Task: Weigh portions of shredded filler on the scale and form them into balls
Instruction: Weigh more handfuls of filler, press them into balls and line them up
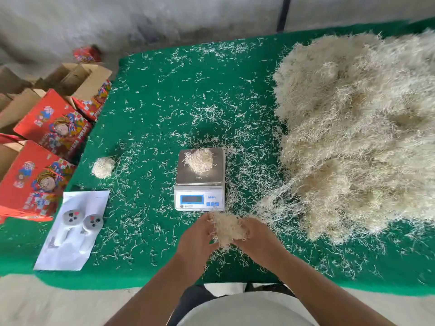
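Observation:
A clump of pale shredded filler (227, 228) sits between my two hands just in front of the scale. My left hand (196, 234) cups its left side and my right hand (256, 236) cups its right side, fingers curled round it. The white digital scale (200, 198) stands mid-table with another portion of filler (200, 161) on its steel pan. A formed ball of filler (103, 167) lies on the green cloth to the left. The big heap of loose filler (357, 128) covers the table's right side.
The table's green cloth (150, 109) is strewn with loose shreds. Two grey controllers (81, 221) lie on a white sheet at the front left. Red printed cartons (50, 128) and open brown boxes stand off the table's left edge.

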The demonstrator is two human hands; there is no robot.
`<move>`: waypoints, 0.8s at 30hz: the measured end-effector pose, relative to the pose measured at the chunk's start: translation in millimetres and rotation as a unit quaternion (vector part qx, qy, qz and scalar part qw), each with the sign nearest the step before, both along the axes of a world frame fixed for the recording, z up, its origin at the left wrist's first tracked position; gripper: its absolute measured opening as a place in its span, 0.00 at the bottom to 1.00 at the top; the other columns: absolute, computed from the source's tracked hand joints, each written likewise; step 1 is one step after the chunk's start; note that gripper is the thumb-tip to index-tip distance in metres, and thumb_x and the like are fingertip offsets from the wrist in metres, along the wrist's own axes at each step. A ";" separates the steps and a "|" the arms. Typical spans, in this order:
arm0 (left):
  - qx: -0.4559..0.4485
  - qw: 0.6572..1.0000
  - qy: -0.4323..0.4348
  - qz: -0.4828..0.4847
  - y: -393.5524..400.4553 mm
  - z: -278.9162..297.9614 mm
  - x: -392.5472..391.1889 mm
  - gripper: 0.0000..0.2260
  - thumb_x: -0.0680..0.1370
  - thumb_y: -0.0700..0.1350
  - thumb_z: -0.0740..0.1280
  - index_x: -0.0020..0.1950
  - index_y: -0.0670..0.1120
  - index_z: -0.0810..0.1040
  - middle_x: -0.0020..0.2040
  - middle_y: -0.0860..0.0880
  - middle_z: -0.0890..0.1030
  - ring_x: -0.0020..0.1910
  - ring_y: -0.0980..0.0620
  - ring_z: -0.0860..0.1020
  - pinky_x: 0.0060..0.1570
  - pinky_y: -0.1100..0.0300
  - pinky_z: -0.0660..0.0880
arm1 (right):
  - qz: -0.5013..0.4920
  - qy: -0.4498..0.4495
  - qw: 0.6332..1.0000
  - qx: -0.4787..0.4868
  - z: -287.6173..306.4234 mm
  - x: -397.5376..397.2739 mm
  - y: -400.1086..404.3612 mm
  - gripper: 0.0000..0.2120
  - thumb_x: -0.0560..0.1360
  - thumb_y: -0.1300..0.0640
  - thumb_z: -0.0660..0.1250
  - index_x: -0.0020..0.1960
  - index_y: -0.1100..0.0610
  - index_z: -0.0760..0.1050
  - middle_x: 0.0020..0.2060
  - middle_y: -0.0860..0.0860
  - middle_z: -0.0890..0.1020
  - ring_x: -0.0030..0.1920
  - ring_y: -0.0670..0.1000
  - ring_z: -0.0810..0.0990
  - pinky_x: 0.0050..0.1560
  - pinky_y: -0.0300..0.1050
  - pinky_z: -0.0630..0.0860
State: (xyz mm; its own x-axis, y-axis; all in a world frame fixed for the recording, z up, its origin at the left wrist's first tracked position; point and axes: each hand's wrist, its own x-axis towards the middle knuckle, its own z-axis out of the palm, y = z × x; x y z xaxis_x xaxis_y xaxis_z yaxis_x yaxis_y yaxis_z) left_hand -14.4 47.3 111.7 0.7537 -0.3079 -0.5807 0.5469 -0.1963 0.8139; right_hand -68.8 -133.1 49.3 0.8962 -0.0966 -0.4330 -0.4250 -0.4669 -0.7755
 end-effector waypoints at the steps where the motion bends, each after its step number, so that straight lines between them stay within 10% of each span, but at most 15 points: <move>1: -0.037 0.998 0.033 0.044 -1.7 1.6 1.4 0.11 0.83 0.34 0.65 0.61 0.42 0.84 0.63 0.43 0.83 0.50 0.59 0.86 0.49 0.61 0.83 | 0.000 0.012 1.000 0.000 -0.9 1.5 -0.1 0.11 0.77 0.54 0.74 0.57 0.44 0.79 0.46 0.42 0.84 0.37 0.45 0.85 0.36 0.41 0.84; 5: -0.157 0.968 0.164 0.104 -5.8 -0.1 9.4 0.12 0.81 0.50 0.71 0.59 0.42 0.84 0.61 0.35 0.83 0.56 0.44 0.86 0.55 0.45 0.83 | 0.008 -0.003 1.000 -0.015 -0.9 1.9 -1.8 0.16 0.77 0.66 0.68 0.51 0.44 0.81 0.38 0.46 0.85 0.31 0.43 0.82 0.27 0.35 0.76; 9: 0.165 0.974 -0.032 -0.151 -11.7 -3.9 9.8 0.21 0.73 0.55 0.80 0.62 0.65 0.76 0.53 0.55 0.85 0.42 0.56 0.85 0.37 0.62 0.81 | 0.060 -0.037 0.995 -0.077 6.2 5.4 -4.6 0.18 0.76 0.66 0.68 0.55 0.45 0.81 0.40 0.39 0.80 0.37 0.38 0.82 0.35 0.34 0.81; 15: 0.264 0.927 -0.136 -0.227 -1.3 -7.3 15.1 0.07 0.84 0.54 0.68 0.59 0.54 0.81 0.41 0.51 0.84 0.30 0.56 0.74 0.35 0.57 0.78 | 0.030 -0.079 0.994 -0.070 5.6 15.4 -39.2 0.08 0.82 0.56 0.69 0.58 0.49 0.83 0.40 0.43 0.83 0.28 0.37 0.79 0.28 0.31 0.74; 19: 0.300 0.914 -0.147 -0.232 10.7 -0.7 22.8 0.17 0.85 0.54 0.66 0.71 0.50 0.77 0.44 0.53 0.83 0.28 0.56 0.73 0.30 0.60 0.75 | -0.034 -0.057 0.992 -0.108 -6.7 22.2 -79.4 0.08 0.81 0.58 0.70 0.58 0.54 0.84 0.44 0.47 0.85 0.26 0.39 0.79 0.27 0.31 0.74; 24: 0.311 0.915 -0.167 -0.194 46.5 15.6 42.1 0.12 0.86 0.53 0.64 0.62 0.50 0.83 0.46 0.49 0.86 0.35 0.55 0.78 0.42 0.58 0.78 | -0.151 0.044 0.964 -0.214 -25.7 13.5 -160.5 0.10 0.82 0.60 0.67 0.59 0.58 0.85 0.49 0.52 0.87 0.29 0.41 0.77 0.34 0.32 0.73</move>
